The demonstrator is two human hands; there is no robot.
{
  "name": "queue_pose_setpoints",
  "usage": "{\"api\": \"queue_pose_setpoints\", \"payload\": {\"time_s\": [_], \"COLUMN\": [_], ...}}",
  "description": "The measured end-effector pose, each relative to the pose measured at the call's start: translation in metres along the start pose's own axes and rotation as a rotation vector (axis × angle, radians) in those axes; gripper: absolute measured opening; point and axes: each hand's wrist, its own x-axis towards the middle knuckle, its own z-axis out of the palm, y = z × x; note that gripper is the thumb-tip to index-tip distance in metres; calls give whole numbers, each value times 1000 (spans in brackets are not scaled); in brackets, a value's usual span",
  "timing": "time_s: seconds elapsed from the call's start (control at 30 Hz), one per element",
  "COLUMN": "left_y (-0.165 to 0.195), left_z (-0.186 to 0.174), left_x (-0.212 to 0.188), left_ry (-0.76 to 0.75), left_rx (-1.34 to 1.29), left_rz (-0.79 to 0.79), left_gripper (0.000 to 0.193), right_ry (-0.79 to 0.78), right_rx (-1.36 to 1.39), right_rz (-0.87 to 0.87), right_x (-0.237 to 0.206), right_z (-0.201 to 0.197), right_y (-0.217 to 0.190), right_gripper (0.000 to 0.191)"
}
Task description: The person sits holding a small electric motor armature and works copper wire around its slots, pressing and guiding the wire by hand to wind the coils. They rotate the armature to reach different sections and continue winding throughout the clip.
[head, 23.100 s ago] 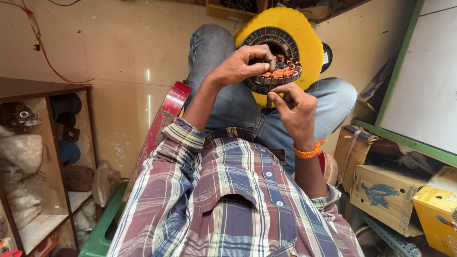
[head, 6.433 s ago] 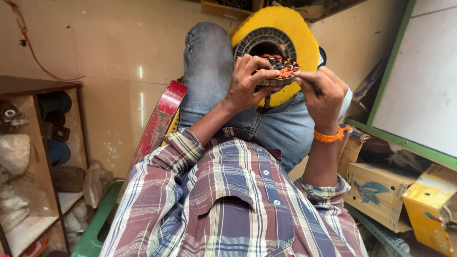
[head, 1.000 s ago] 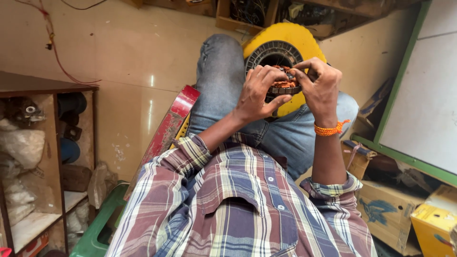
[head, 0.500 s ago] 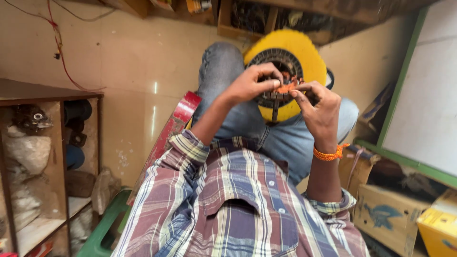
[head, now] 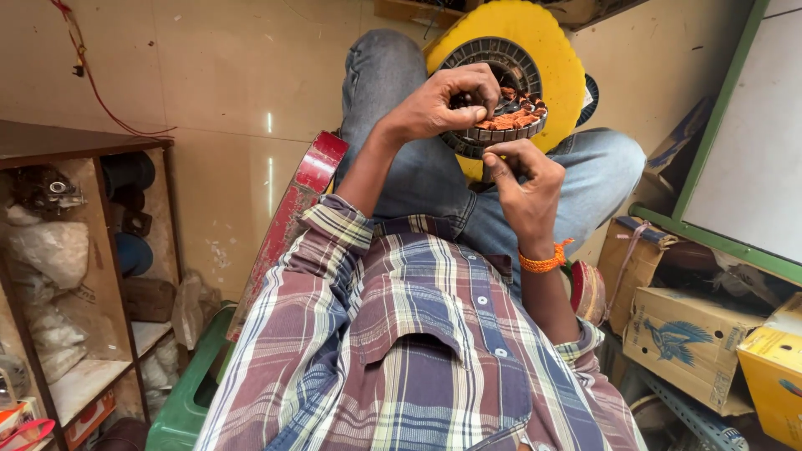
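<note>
The yellow disc (head: 558,58) leans across the person's knees, and being the biggest and least supported piece it could slide off the lap if a leg shifts, taking everything on it along. On its face sits the grey slotted stator ring (head: 493,57), with copper coils (head: 511,119) packed along its near edge; a hard pull could tip the ring or drag a winding out of its slots. The left hand (head: 441,102) is closed over the ring's rim, fingertips pinched together at the coils. The right hand (head: 525,190) sits just below, fingers curled in a pinch, and whatever it grips is too small to tell; thin wire there could kink or snap.
</note>
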Motion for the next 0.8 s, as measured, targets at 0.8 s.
{"api": "queue_pose_setpoints", "payload": {"time_s": [0.8], "left_y": [-20], "left_z": [67], "left_x": [-24], "left_ry": [523], "left_rx": [817], "left_rz": [200], "left_gripper": [44], "right_ry": [45], "right_rx": [-243], "right_rz": [-200], "right_x": [11], "right_z": [-61], "right_y": [33], "right_gripper": [9]}}
